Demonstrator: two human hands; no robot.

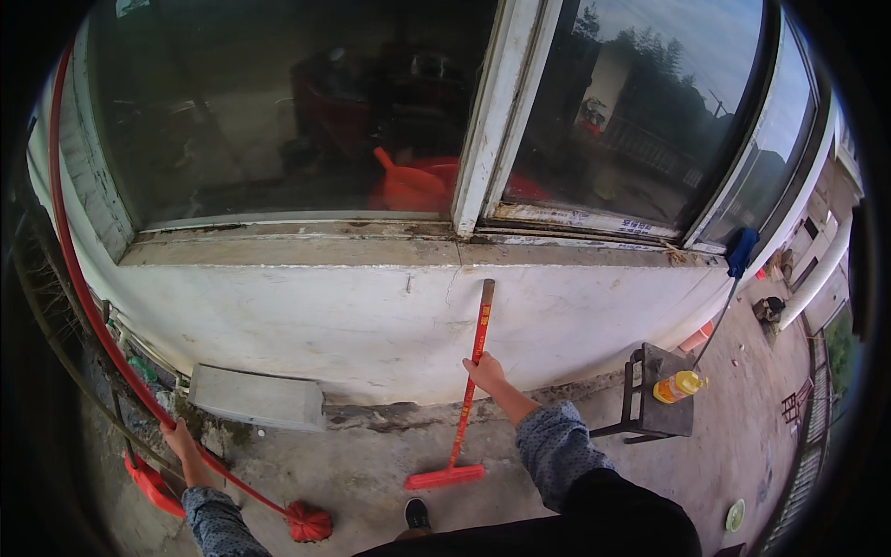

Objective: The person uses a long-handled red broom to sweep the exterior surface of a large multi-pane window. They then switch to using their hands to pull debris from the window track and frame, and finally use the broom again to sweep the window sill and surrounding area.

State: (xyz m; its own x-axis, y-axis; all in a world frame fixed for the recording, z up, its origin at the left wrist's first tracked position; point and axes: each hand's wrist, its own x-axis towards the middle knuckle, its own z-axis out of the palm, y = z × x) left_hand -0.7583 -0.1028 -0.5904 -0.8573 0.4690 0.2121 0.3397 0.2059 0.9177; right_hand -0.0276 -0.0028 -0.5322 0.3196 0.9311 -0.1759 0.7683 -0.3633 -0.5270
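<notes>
My right hand point(487, 372) is closed around the red handle of a push broom point(476, 341), which bears yellow writing. The broom's pinkish-red head point(444, 477) is down at the concrete floor, near my shoe point(417, 514). The handle leans upward in front of a white wall. At the lower left, my left hand point(182, 442) grips a long red pole point(90, 299) that rises along the picture's left rim. A bunched red covering point(308, 522) wraps the pole's lower end, close to the floor. Just beyond that hand is a red dustpan point(150, 485), partly hidden by my arm.
A ledge point(292, 252) runs under large glass windows. A pale block point(255, 398) lies against the wall. To the right, a dark stool point(665, 411) carries a yellow bottle point(675, 387). A stick with a blue head point(742, 254) leans there, near a pink bucket point(697, 338).
</notes>
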